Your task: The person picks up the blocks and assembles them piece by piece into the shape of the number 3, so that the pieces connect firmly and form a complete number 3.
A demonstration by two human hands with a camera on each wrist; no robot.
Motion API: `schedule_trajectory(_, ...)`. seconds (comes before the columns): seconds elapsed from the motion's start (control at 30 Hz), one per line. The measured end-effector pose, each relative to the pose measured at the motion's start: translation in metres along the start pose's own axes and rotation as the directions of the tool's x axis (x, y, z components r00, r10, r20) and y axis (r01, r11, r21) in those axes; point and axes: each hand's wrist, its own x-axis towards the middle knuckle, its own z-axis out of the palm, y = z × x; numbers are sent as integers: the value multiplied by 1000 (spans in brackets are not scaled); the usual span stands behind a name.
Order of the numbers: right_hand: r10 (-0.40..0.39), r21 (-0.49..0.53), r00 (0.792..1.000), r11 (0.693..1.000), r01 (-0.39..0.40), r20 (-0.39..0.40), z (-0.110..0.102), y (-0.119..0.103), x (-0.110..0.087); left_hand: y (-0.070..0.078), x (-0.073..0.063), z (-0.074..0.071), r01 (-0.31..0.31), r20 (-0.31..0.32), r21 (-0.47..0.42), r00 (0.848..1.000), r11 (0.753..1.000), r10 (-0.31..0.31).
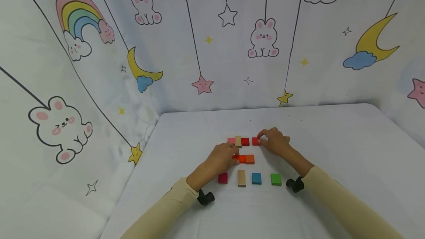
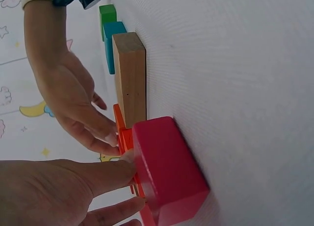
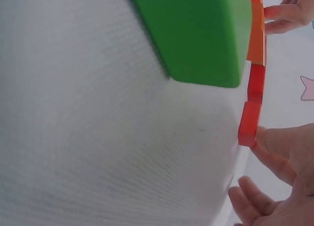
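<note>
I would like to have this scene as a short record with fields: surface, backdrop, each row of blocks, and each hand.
Surface: white table
Backdrop: white cloth printed with rabbits, stars, moons and rainbows
Near row, left to right: crimson block, near wooden block, blue block, green block; spaced apart
Middle row: end block, partly hidden; red-orange block; orange block
Far row: pink block, far wooden block, inner red block; gap; outer red block
Left hand: holds the end block
Right hand: fingertips on the outer red block's right end
</note>
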Motion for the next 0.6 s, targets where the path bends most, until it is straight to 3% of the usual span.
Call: schedule_trajectory(0.6, 24, -1, 995, 1000, -24, 100, -7, -5, -12, 0, -1, 0, 7, -5, 5, 1000, 1000, -7)
